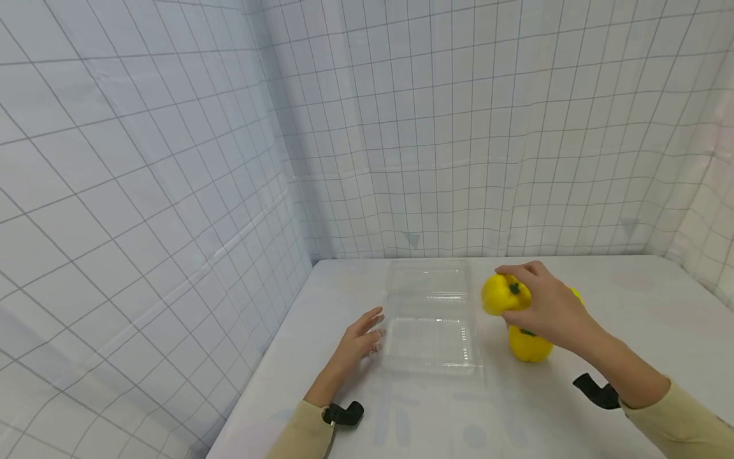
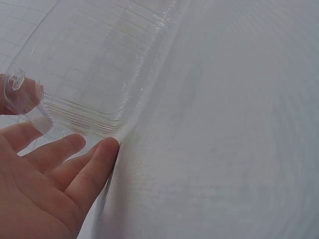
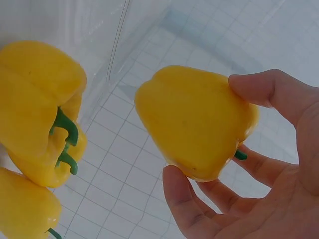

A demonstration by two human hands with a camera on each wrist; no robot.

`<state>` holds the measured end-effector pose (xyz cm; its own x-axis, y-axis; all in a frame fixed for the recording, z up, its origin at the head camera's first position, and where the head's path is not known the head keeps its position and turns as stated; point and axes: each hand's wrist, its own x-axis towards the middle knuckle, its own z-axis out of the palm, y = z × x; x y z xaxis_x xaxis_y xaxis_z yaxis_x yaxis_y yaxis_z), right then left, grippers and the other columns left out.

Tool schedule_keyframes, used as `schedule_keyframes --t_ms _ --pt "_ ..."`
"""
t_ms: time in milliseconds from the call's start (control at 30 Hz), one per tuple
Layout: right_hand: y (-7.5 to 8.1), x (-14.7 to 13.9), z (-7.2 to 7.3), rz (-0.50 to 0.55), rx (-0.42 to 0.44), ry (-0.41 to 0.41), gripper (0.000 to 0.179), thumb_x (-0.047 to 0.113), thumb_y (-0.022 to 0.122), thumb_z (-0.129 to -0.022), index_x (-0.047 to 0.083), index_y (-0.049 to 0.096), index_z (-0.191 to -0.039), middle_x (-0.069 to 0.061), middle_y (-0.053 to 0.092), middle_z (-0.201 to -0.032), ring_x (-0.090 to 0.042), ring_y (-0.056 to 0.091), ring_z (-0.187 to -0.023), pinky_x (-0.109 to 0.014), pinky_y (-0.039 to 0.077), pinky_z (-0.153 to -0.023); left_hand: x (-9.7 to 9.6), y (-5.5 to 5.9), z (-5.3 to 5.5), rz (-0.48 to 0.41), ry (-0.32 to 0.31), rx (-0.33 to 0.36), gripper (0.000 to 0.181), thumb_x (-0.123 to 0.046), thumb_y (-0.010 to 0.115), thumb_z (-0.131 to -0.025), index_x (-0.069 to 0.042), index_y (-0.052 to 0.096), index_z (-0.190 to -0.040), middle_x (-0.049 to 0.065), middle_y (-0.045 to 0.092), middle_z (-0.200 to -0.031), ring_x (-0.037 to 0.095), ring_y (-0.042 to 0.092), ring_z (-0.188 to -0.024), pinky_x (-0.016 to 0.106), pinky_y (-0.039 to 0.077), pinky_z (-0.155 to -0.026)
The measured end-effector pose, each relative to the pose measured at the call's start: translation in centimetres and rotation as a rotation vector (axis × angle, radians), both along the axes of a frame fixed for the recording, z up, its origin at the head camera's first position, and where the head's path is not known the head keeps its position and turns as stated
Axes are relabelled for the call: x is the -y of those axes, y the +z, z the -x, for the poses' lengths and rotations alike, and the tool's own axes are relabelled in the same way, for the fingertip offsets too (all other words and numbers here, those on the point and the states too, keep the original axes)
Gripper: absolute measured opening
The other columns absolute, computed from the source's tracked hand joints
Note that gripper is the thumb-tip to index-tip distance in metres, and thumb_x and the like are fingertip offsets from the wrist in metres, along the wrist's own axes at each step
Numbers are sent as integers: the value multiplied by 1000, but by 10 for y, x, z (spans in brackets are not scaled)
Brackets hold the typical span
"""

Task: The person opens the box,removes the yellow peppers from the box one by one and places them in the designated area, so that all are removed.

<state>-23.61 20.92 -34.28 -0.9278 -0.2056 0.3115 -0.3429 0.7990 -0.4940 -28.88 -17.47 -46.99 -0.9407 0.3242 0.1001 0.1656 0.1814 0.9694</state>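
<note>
A yellow bell pepper (image 1: 496,296) with a green stem is held between the thumb and fingers of my right hand (image 1: 547,307), raised off the table. In the right wrist view, the same pepper (image 3: 192,119) tilts, its stem toward the palm. More yellow peppers (image 1: 530,345) stand below and behind that hand, partly hidden by it. A clear plastic clamshell container (image 1: 427,341) lies unfolded, its two halves one behind the other. My left hand (image 1: 352,349) is at its left side, fingers loosely extended; in the left wrist view the fingertips (image 2: 107,147) reach the container's edge (image 2: 79,117).
The white table (image 1: 321,319) carries the container in the middle and the peppers to its right. White grid-patterned curtains (image 1: 447,127) hang behind the table and along both sides. Dark straps (image 1: 344,414) sit at both wrists.
</note>
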Motion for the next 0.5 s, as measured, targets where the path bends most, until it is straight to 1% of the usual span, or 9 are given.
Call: schedule_keyframes --t_ms 233,333,433,500 --pt "0 -18 -3 -6 6 -22 71 27 82 -81 17 51 -145 -20 47 -134 -40 57 -103 -55 54 -75 2 -1 1 -3 -13 -3 59 -9 50 -101 -6 32 -157 24 34 -157 46 38 -139 46 49 -92" --pt "-1 -26 -4 -17 3 -35 71 29 82 -81 17 51 -145 -20 47 -133 -41 56 -104 -56 53 -76 2 -3 2 3 -9 5 59 -10 51 -102 -7 32 -157 22 35 -158 45 39 -139 44 49 -92" --pt "-1 -35 -5 -32 -7 -41 72 30 82 -81 16 51 -144 -20 47 -132 -42 57 -103 -57 52 -75 3 -4 2 11 -10 -7 59 -10 51 -101 -6 32 -157 23 35 -157 45 39 -139 44 49 -91" --pt "-1 -40 -7 -37 -11 -44 72 30 83 -81 15 51 -144 -20 47 -131 -41 57 -102 -56 51 -74 3 -4 2 16 -7 -4 59 -10 51 -101 -8 32 -157 22 35 -157 44 39 -139 45 49 -91"
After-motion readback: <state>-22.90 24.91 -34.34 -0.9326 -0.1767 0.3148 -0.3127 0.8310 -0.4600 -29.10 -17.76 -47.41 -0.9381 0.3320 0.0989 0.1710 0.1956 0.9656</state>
